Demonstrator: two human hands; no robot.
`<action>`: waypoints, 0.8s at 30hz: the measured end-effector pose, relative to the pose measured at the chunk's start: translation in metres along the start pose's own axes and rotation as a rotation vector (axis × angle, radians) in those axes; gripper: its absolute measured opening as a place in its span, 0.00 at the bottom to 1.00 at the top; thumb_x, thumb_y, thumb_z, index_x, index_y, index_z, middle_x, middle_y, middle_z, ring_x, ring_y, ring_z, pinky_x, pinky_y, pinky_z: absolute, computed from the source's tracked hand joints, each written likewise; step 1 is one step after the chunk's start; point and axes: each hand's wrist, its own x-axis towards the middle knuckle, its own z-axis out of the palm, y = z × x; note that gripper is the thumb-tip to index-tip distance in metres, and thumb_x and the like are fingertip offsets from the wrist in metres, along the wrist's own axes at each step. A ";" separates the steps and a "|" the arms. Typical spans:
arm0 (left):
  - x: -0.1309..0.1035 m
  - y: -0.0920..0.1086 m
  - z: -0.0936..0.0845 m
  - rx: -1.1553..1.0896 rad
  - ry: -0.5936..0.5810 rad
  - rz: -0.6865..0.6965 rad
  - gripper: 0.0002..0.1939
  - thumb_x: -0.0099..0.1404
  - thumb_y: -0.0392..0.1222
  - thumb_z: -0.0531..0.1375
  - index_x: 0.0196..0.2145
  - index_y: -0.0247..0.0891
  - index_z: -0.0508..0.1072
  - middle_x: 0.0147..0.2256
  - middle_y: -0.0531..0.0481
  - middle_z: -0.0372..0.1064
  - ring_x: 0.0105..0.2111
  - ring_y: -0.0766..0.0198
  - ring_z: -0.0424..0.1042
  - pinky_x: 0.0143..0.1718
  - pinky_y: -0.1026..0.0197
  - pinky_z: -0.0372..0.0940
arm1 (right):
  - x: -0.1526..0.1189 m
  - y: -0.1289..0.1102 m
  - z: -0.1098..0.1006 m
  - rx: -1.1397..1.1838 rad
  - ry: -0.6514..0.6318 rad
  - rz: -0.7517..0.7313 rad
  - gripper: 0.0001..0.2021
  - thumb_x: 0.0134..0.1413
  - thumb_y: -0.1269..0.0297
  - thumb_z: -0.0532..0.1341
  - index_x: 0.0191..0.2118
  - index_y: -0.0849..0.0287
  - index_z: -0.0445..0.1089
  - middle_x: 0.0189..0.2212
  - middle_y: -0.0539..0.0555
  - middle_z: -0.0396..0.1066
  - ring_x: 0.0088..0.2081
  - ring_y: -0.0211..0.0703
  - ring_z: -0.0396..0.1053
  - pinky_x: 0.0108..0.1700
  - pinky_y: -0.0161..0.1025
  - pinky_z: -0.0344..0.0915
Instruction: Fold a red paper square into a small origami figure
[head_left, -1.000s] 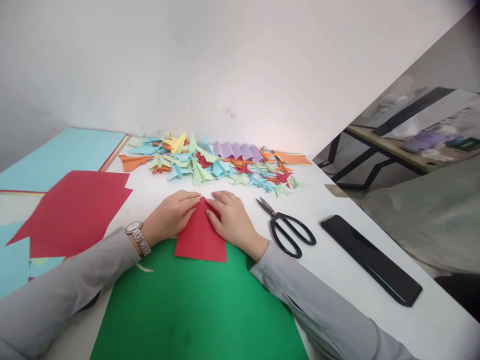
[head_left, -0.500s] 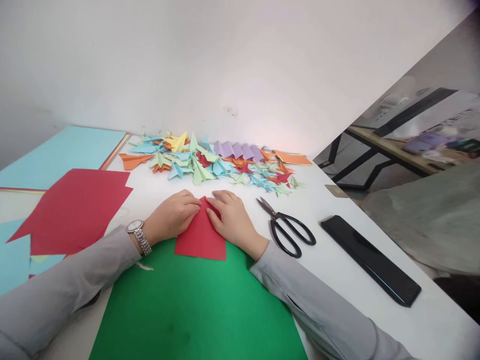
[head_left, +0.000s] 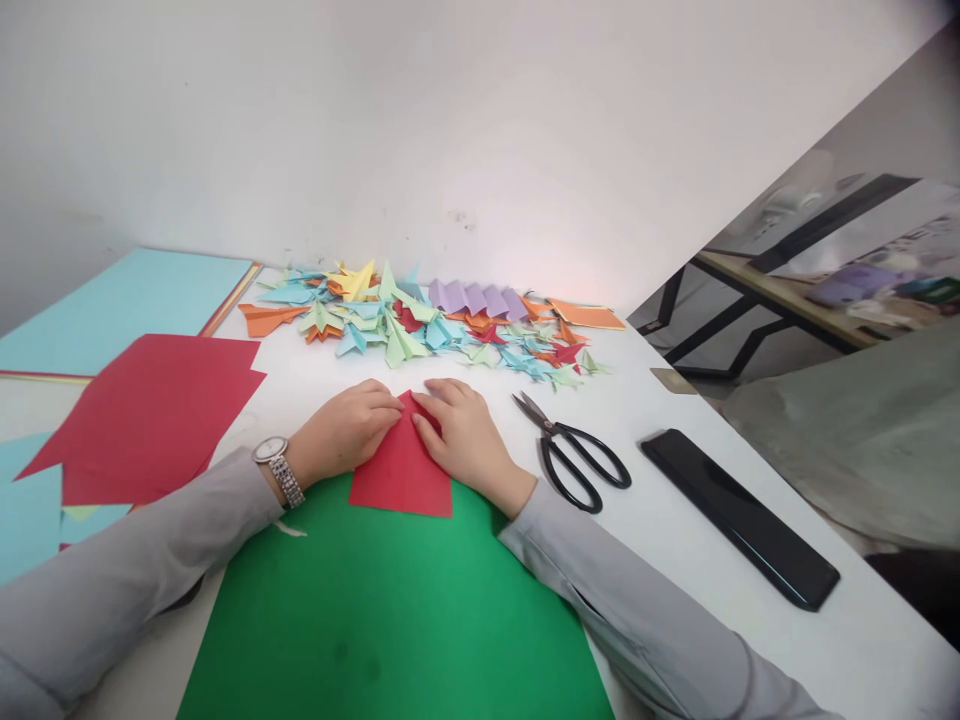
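Observation:
A small piece of red paper (head_left: 403, 480) lies on the far part of a green sheet (head_left: 397, 610), its top folded in to a point. My left hand (head_left: 346, 430), with a watch on the wrist, pinches the paper's upper left edge with curled fingers. At the upper right edge, my right hand (head_left: 469, 440) holds the paper between thumb and fingers. The fingertips of both hands are close together near the folded tip and partly cover it. Black-handled scissors (head_left: 574, 450) lie to the right of my right hand.
Behind my hands, several small folded paper planes (head_left: 405, 340) are heaped along the wall, beside a pleated purple paper (head_left: 478, 300). Red sheets (head_left: 150, 420) and light blue sheets (head_left: 127, 305) lie at left. A long black case (head_left: 739, 520) rests near the table's right edge.
Almost nothing differs. Both hands stay at the tip of the red paper, and the view has shifted only very slightly.

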 end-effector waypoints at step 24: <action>0.000 0.001 0.000 -0.010 0.013 -0.011 0.13 0.64 0.29 0.52 0.32 0.33 0.76 0.34 0.44 0.75 0.37 0.60 0.70 0.39 0.58 0.70 | -0.001 0.001 0.000 0.009 -0.015 0.004 0.17 0.60 0.62 0.53 0.50 0.59 0.71 0.52 0.62 0.68 0.53 0.56 0.62 0.53 0.53 0.60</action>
